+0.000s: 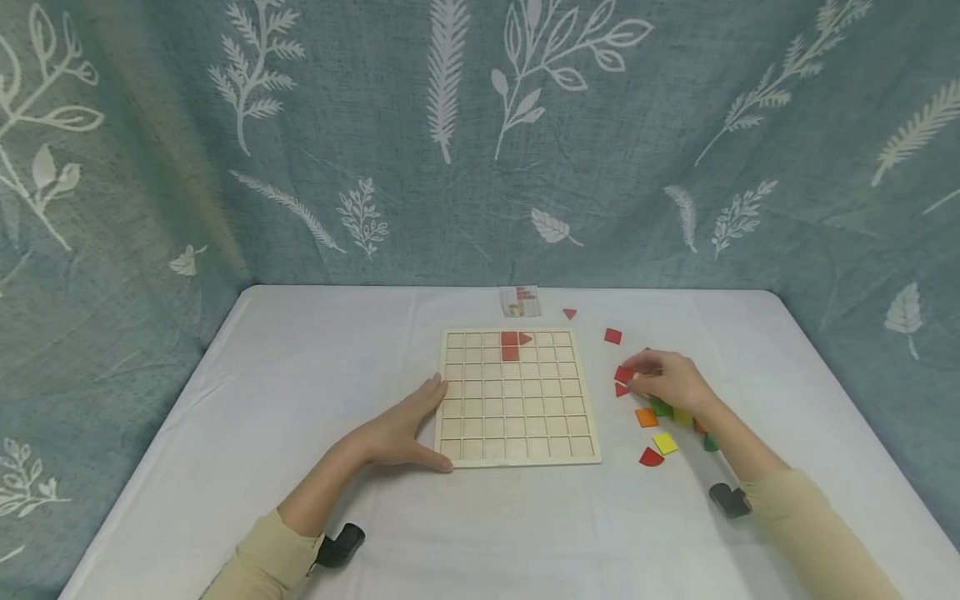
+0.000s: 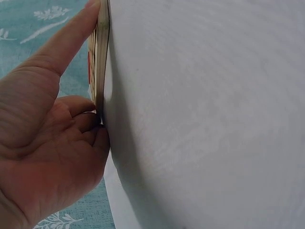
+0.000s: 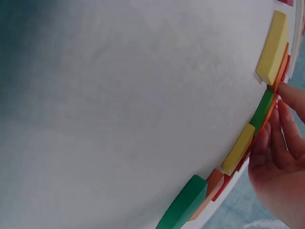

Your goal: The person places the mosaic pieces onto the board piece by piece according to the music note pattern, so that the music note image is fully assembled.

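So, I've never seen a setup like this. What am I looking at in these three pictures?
There's no machine working here, just a person's bare left hand and right hand. The wide picture comes from a camera on the head; the two close ones come from wrist cameras. On the white table lies a gridded board with red pieces in its far rows. Beyond it is a small picture card; to its right are loose coloured pieces. The left hand touches the board's left edge. The right hand's fingertips are at a red square; whether they pinch it is unclear.
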{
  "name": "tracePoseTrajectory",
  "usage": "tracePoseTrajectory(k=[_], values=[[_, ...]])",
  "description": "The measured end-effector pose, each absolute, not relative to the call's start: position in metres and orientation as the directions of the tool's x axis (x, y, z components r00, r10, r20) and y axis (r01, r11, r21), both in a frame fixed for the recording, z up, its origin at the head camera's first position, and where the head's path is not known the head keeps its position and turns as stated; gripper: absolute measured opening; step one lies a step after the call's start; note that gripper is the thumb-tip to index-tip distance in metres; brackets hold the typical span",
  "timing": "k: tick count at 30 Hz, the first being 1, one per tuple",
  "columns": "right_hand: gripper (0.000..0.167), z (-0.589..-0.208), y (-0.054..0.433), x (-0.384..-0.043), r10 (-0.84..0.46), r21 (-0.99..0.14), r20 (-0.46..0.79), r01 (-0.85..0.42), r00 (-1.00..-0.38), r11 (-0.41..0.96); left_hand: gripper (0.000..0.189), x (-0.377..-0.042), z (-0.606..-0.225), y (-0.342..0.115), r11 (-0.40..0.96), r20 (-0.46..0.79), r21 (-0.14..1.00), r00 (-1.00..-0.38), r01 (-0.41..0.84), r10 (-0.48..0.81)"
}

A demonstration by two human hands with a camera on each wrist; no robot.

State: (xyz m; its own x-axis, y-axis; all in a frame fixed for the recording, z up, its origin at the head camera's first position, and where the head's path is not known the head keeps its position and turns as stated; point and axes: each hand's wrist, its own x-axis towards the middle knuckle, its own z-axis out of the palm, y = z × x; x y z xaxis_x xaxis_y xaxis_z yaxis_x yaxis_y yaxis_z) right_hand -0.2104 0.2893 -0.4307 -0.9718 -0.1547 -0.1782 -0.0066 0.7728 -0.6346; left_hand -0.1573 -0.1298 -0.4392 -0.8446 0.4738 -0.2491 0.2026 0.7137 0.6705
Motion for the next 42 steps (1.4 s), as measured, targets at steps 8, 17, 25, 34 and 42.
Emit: tracePoseTrajectory(k=[8,17,25,34,42], values=[[0.04,-0.431,0.284,-0.214,-0.12,-0.683,-0.161,0.023,-0.98,0.73,0.125,-0.155,-0.436,-0.129,0.719,-0.254,0.666,-0.844,0.202,0.472],[0.042,-0.43,0.249,-0.229,-0.127,-0.789,-0.129,0.024,-0.983,0.614,0.124,-0.156,-0.435,-0.13,0.716,-0.251,0.666,-0.84,0.211,0.481],[0.031,-0.429,0.198,-0.243,-0.245,-0.767,-0.063,-0.111,-0.967,0.632,0.125,-0.156,-0.435,-0.129,0.723,-0.256,0.66,-0.843,0.205,0.472],[0.02,-0.431,0.171,-0.254,-0.371,-0.695,0.01,-0.273,-0.929,0.665,0.124,-0.156,-0.433,-0.128,0.727,-0.262,0.658,-0.846,0.196,0.464],[0.022,-0.433,0.168,-0.255,-0.432,-0.685,0.065,-0.355,-0.9,0.636,0.124,-0.155,-0.43,-0.129,0.727,-0.258,0.657,-0.848,0.197,0.464]])
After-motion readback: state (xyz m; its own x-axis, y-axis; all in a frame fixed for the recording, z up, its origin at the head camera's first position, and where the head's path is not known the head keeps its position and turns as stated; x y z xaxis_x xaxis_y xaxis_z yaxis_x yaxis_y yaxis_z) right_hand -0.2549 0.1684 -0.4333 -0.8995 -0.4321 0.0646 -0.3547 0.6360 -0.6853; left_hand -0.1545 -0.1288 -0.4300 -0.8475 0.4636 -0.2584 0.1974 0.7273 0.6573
